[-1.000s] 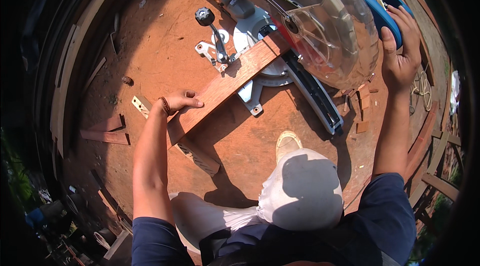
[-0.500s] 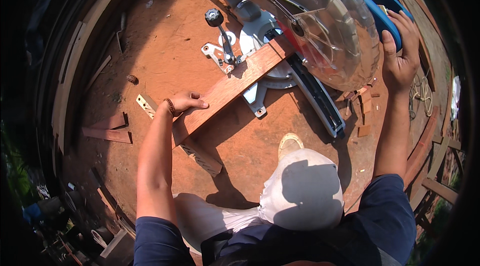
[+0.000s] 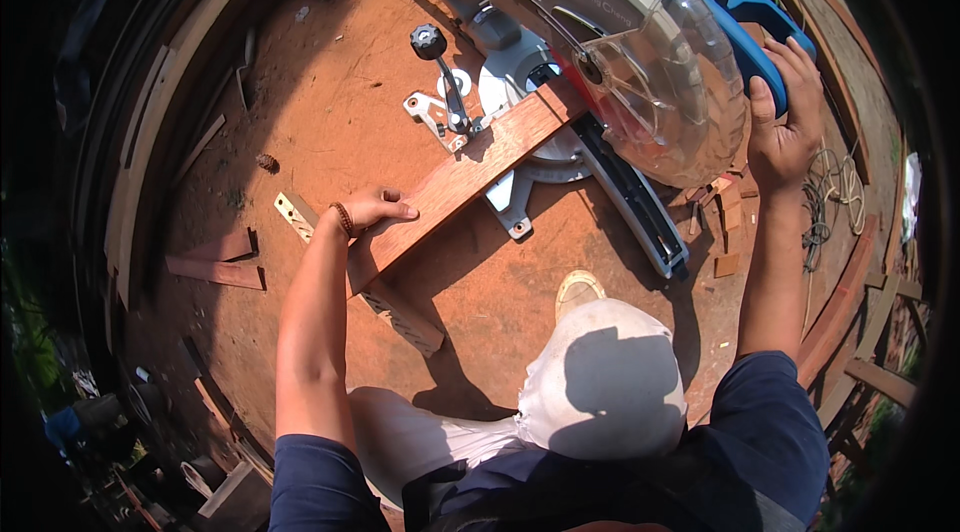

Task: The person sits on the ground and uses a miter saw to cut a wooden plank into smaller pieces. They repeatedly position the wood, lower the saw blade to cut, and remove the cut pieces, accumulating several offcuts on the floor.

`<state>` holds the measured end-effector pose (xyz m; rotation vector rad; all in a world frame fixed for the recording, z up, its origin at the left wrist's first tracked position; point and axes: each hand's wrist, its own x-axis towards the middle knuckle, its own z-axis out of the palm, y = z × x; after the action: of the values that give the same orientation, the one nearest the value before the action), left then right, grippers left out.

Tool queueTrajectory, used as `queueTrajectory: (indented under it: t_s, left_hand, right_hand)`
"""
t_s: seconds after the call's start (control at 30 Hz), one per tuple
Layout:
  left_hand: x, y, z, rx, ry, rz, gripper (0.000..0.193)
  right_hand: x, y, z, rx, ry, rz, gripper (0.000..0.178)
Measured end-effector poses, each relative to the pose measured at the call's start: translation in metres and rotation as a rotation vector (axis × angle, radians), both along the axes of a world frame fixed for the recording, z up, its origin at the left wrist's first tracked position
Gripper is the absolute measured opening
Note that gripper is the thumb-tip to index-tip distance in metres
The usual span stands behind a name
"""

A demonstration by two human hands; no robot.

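Note:
A reddish-brown wooden board (image 3: pixel 455 182) lies slantwise, its far end on the mitre saw's base (image 3: pixel 510 82) beside the clear blade guard (image 3: pixel 670 97). My left hand (image 3: pixel 375 208) is closed on the board's near-left part, with the thumb on top and the other fingers partly hidden. My right hand (image 3: pixel 788 127) wraps round the blue handle (image 3: pixel 768 82) of the mitre saw. Next to the board's back edge stands a clamp with a black knob (image 3: pixel 428 42). A pale block with holes (image 3: pixel 405 320) lies under the board's near end.
Reddish offcuts (image 3: pixel 215 262) lie on the orange ground at left, and small scraps (image 3: pixel 728 207) lie right of the saw. A coiled cord (image 3: pixel 850 192) is at far right. Long planks (image 3: pixel 150 162) line the left side. My shoe (image 3: pixel 578 290) is in front of the saw.
My right hand and the saw's blue handle have shifted slightly left and nearer to me, with the saw head and guard. My left hand and the board have hardly moved.

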<state>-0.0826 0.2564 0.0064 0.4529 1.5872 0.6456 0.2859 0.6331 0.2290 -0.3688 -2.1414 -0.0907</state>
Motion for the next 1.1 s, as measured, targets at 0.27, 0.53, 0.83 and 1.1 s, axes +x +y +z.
queueTrajectory:
  t_s: [0.27,0.53,0.83,1.1]
  left_hand:
    - [0.002,0.003,0.004,0.018,0.021,0.007,0.05]
    - [-0.002,0.0,0.001,-0.007,-0.016,0.007,0.053]
    - [0.002,0.003,0.004,-0.016,-0.04,0.024,0.05]
    - [0.003,0.017,0.008,-0.052,0.019,-0.055,0.054]
  right_hand:
    - [0.002,0.0,-0.006,-0.016,0.014,-0.004,0.029]
    - [0.0,0.0,-0.006,-0.009,0.02,-0.002,0.028]
    - [0.002,0.0,-0.007,-0.004,0.021,-0.005,0.028]
    - [0.001,0.007,-0.008,0.0,0.015,-0.02,0.028]
